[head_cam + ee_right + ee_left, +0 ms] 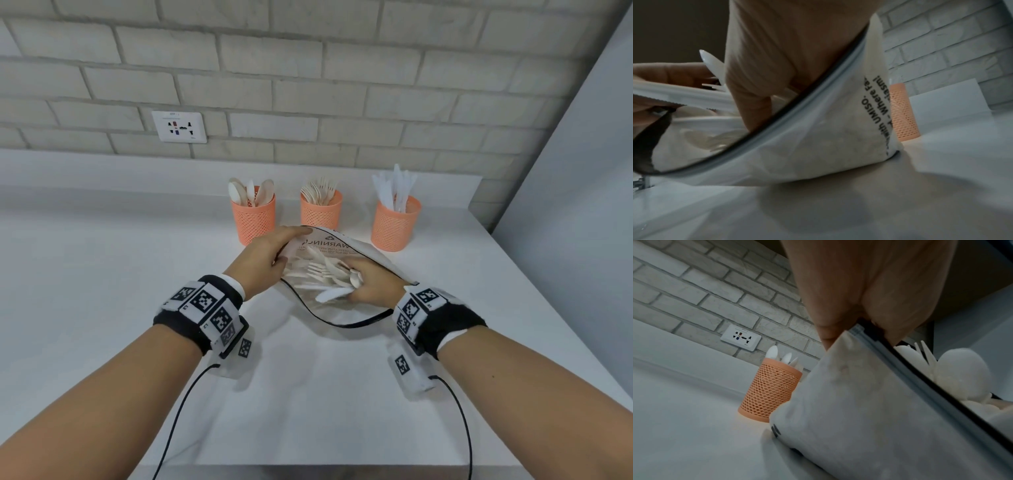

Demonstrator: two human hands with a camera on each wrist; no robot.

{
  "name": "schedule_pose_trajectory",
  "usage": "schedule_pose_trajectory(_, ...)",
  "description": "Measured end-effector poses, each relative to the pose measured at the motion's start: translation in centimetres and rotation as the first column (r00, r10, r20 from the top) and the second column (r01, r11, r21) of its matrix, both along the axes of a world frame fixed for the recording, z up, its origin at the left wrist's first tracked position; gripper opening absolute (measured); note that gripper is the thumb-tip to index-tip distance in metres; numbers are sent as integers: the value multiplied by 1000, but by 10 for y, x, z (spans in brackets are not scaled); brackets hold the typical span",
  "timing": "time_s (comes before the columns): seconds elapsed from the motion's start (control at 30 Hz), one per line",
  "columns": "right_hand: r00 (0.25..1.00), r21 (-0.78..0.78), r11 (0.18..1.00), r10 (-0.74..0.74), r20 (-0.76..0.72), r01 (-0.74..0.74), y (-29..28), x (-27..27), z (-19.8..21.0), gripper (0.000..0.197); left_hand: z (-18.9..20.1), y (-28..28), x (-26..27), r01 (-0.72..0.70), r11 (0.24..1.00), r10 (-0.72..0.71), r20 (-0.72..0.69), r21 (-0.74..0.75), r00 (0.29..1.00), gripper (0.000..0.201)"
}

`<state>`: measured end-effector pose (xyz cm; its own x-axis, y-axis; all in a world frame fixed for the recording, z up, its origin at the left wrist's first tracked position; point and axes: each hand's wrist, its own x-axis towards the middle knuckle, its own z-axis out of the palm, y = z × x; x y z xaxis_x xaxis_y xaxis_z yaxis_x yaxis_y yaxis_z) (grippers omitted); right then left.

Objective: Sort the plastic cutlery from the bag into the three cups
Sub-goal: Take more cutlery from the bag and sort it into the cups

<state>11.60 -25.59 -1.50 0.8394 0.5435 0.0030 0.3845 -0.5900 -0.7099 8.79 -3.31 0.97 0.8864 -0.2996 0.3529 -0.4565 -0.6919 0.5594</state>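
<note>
Spanning a brick wall [308, 68], white counter [102, 274] holds cups [321, 212].

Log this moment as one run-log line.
left hand holds bag open | right hand grips cutlery inside | cups partly filled

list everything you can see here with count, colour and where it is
cups: three, orange mesh, in a row on the counter near the wall, behind the bag
spoons: several, white and cream, standing in the left cup
forks: several, cream, standing in the middle cup
knives: several, white, standing in the right cup
bag: one, clear with a black zip edge and printed warning text, lying open on the counter
loose cutlery: a mixed pile, white and cream, inside the bag
counter: one, white
wall socket: one, white, on the brick wall
left hand: holds the bag's upper edge open
right hand: inside the bag, grips a few pieces
wrist bands: two, black with marker tags
</note>
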Motion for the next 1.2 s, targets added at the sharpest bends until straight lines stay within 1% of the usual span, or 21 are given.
schedule_pose_trajectory(0.07,999,36,999,29,-24,-28,3,-2,-2,59,0,-2,-1,-9,1000,9,-24,-2,1000,61)
schedule_pose_trajectory(0.13,1000,33,999,-8,-17,8,0,1,1,45,0,0,-1,-27,1000,28,-33,13,999,59)
schedule_pose_trajectory(0.17,1000,20,999,-28,0,28,-3,1,4,42,1,1,-1,-32,999,32,-33,22,999,57)
schedule_pose_trajectory(0.23,999,10,999,-40,25,40,-7,-2,12,48,1,4,-1,-42,999,43,-40,22,998,49)
schedule_pose_trajectory(0.33,999,35,999,-3,41,1,-4,-7,17,54,-1,4,1,-78,997,78,-78,-2,994,34)
schedule_pose_trajectory(0.4,999,77,997,-3,50,-1,-1,-11,18,55,-1,0,3,-81,997,79,-92,-17,993,32)
schedule_pose_trajectory(0.5,991,79,997,-21,132,11,0,-17,25,52,1,-5,7,-100,992,94,-85,-70,992,39)
schedule_pose_trajectory(0.57,983,67,997,-40,182,28,-1,-20,31,47,6,-7,9,-114,989,104,-99,-98,990,52)
schedule_pose_trajectory(0.63,984,101,994,-58,167,42,-3,-24,36,47,9,-9,12,-86,994,78,-111,-66,991,63)
schedule_pose_trajectory(0.67,989,149,987,-77,123,59,-5,-25,39,47,10,-10,15,-69,997,66,-121,-26,991,64)
schedule_pose_trajectory(0.7,993,210,974,-97,70,80,-8,-27,42,43,12,-10,16,-67,998,68,-139,14,988,62)
schedule_pose_trajectory(0.77,993,322,940,-116,-12,114,-14,-30,49,34,14,-9,18,-69,997,75,-182,36,980,59)
schedule_pose_trajectory(0.87,982,435,881,-167,-86,187,-19,-32,54,34,17,-9,19,-63,998,67,-215,26,974,55)
schedule_pose_trajectory(0.93,975,502,836,-198,-103,223,-17,-34,58,37,16,-11,21,-44,997,59,-227,70,972,53)
schedule_pose_trajectory(1.0,965,588,766,-222,-138,260,-13,-36,65,30,12,-16,22,2,989,38,-259,150,965,50)
schedule_pose_trajectory(1.03,963,629,731,-224,-148,266,-12,-37,70,26,10,-19,21,28,983,28,-302,180,953,48)
schedule_pose_trajectory(1.1,960,691,668,-229,-160,275,-7,-37,80,31,5,-21,21,91,976,-2,-406,200,914,44)
schedule_pose_trajectory(1.17,950,710,633,-239,-199,308,-4,-36,87,32,1,-19,19,154,953,-16,-465,261,885,36)
schedule_pose_trajectory(1.2,942,713,617,-242,-233,335,-2,-36,89,32,-4,-17,21,180,942,-22,-483,283,875,40)
